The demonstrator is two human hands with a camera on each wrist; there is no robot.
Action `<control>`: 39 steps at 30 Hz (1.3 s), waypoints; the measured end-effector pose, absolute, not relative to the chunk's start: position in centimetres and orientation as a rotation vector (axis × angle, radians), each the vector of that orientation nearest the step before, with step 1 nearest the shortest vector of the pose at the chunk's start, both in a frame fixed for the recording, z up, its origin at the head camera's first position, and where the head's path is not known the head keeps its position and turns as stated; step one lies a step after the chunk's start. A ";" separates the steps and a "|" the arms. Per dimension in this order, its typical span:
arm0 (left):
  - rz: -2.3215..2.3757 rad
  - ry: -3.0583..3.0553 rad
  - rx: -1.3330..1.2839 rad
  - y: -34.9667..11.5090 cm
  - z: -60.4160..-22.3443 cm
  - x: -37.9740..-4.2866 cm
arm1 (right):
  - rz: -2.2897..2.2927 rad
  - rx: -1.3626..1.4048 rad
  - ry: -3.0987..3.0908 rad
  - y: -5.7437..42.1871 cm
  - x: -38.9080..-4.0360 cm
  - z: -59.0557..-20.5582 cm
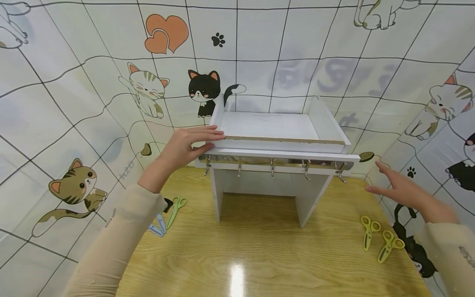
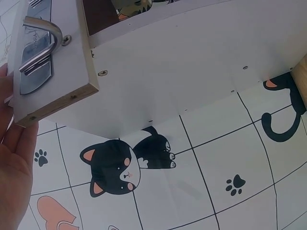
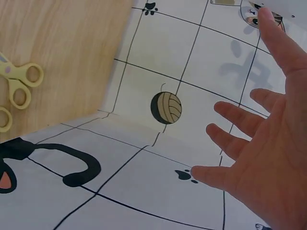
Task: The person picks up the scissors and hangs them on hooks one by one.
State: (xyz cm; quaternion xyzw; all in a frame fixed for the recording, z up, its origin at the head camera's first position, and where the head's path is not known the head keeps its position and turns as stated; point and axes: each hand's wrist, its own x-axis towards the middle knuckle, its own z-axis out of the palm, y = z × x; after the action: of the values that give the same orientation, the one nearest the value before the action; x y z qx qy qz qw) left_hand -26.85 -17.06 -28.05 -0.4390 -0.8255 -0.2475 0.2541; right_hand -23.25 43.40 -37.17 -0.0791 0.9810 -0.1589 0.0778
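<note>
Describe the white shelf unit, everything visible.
The white shelf unit stands upright on the wood-grain table on two side panels. It looks like coated board, with brown edges bare and screw heads showing. Its top is an open tray with raised walls; the front rail carries five metallic-looking double hooks. The left hand touches its left front corner; the right hand is apart.

Bright in the head view, white glare [image 1: 236,280] blazing off the worktop [image 1: 193,255], while the left wrist picture looks dimmer!
</note>
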 end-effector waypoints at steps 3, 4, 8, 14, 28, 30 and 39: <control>-0.675 -2.243 -1.193 -17.1 -28.1 -26.9 | -0.499 -0.227 2.930 43.8 -22.9 -37.8; -0.675 -2.243 -1.192 -17.1 -28.1 -26.9 | -0.501 -0.223 2.930 43.9 -22.9 -38.1; -0.675 -2.243 -1.189 -17.0 -28.1 -26.8 | -0.508 -0.208 2.935 44.5 -22.6 -39.1; -0.676 -2.241 -1.188 -16.9 -28.1 -26.8 | -0.543 -0.178 2.936 45.2 -22.1 -40.7; -0.708 -2.259 -1.179 -16.9 -28.1 -26.7 | -0.594 -0.150 2.943 46.2 -19.9 -43.8; -0.709 -2.259 -1.181 -16.9 -28.1 -26.7 | -0.633 -0.124 2.925 46.4 -19.4 -44.3; -0.705 -2.251 -1.181 -16.8 -28.1 -26.8 | -0.638 -0.027 2.883 48.0 -17.9 -47.0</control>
State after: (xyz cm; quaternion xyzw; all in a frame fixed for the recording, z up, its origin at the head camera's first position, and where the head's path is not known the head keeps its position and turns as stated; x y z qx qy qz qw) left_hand -26.76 -16.81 -28.13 -0.4335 -0.8264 -0.2590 0.2492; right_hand -17.92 47.95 -46.99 -0.0092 0.9719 -0.2152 0.0944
